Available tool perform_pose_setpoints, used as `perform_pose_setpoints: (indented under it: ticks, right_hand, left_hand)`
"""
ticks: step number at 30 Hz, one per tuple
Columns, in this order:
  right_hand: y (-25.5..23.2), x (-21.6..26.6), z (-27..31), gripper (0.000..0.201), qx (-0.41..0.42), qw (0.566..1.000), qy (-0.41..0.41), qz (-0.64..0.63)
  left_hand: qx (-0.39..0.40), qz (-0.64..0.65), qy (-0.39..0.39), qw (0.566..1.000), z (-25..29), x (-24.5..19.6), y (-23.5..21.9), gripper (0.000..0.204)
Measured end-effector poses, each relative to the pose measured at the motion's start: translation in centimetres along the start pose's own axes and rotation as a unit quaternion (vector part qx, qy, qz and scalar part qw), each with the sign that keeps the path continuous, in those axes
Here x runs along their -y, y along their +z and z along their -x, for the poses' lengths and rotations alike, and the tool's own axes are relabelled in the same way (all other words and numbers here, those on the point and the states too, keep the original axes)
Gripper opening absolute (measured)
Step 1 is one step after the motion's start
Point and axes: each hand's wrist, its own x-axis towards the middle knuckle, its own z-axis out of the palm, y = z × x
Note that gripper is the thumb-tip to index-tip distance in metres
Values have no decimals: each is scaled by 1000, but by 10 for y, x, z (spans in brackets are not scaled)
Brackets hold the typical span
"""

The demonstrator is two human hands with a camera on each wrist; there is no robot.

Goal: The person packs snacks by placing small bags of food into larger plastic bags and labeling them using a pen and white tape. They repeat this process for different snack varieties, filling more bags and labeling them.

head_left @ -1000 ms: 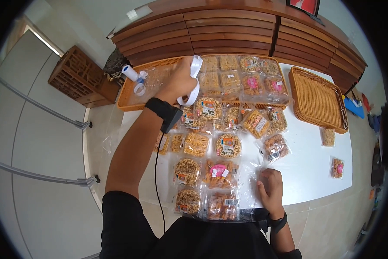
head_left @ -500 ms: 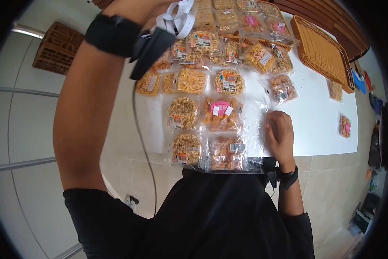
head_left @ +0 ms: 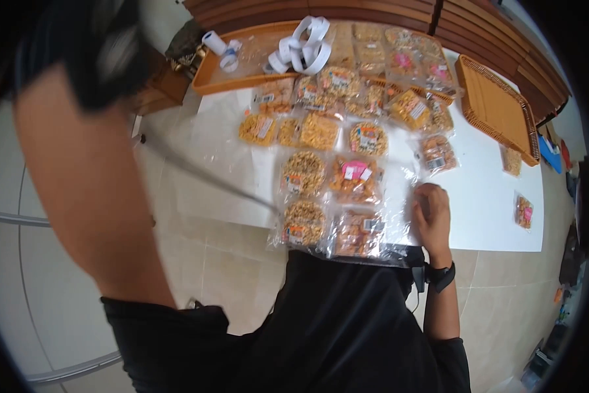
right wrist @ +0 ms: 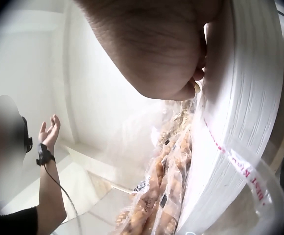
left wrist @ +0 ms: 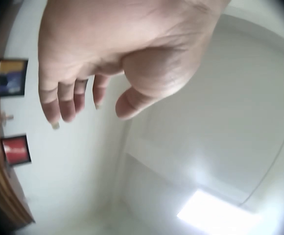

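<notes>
My left hand (left wrist: 117, 54) is raised in the air, fingers loosely bent and nothing between them. In the head view only its blurred forearm and wrist strap show; the right wrist view also catches the lifted left hand (right wrist: 49, 132). My right hand (head_left: 432, 213) rests loosely curled on the white table near its front edge, beside clear plastic film (head_left: 399, 190). Left of it lie clear-wrapped snack packs, among them a pink-labelled pack (head_left: 356, 173) and a round snack cake pack (head_left: 303, 173). A looped white strip (head_left: 317, 62) lies loose over the far wicker basket (head_left: 206, 77).
An oblong wicker tray (head_left: 494, 108) stands at the right back, with two small snack packs near the table's right side. A white roll (head_left: 214, 43) sits at the far basket's left. Wooden drawers (head_left: 373, 14) line the wall. A cable trails from my left wrist.
My left hand has let go of the white strip, which now lies on the basket, and has moved up and left out of the head view. My right hand stays by the table's front edge.
</notes>
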Motion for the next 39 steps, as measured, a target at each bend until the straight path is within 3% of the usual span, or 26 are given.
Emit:
perform_pose_setpoints:
  ticks: [2,4,5,6,8,10,15,16,19,22,23,26,28,30,33,35,37,39]
  right_hand:
    - [-1,-2,1,20,-3,1000,-5,-8]
    - [0,-4,0,21,-7,1000,-8,-20]
    - [0,-3,0,21,-9,1000,-8,-24]
    - [-1,-3,1,22,-13,1000,-2,-23]
    - [-4,-2,0,24,-6,999,2,-37]
    - [-4,0,0,22,-9,1000,12,-28]
    - [-5,-5,0,19,-18,998,26,-60]
    - [-4,-5,0,19,-20,997,28,-68]
    - [-5,-2,0,18,-27,996,48,-68]
    - [-3,-7,2,17,-38,992,64,-97]
    - [-2,-10,2,17,-43,990,67,-113]
    - [-10,-13,-4,15,-45,967,129,-215]
    - [-24,-6,-22,13,-47,975,104,-191]
    - [-35,5,-50,11,-60,977,77,-192]
    - [-42,34,-130,11,-11,989,-3,-147]
    - [-28,46,-178,18,34,996,-20,-81]
    - [-2,60,-228,23,86,983,6,-164]
    - [29,60,-281,34,128,986,10,-107]
  left_hand:
    - [-34,35,-38,998,36,-2,-32,44]
    - [-19,16,-117,993,92,14,-51,45]
    - [69,-53,-126,988,126,37,-59,46]
    - [22,-110,-195,974,164,57,-49,46]
    - [41,-180,-384,904,231,90,-29,37]
    - [127,-366,-297,873,301,150,-23,46]
    - [-61,-481,-387,784,387,209,-14,60]
    - [-103,-488,-415,761,395,214,-15,62]
    - [-133,-471,-487,723,408,220,-17,68]
    - [-150,-473,-509,703,415,227,-21,73]
    - [-173,-452,-514,708,417,231,-19,80]
    - [-162,-313,-495,794,427,245,-18,86]
    - [-164,-362,-493,774,422,242,-4,88]
    - [-210,-348,-483,776,421,242,4,89]
    - [-138,-437,-450,766,421,239,3,91]
    - [-132,-442,-439,771,424,243,3,93]
    - [-146,-421,-432,784,428,252,7,94]
    - [-133,-439,-455,763,426,253,11,97]
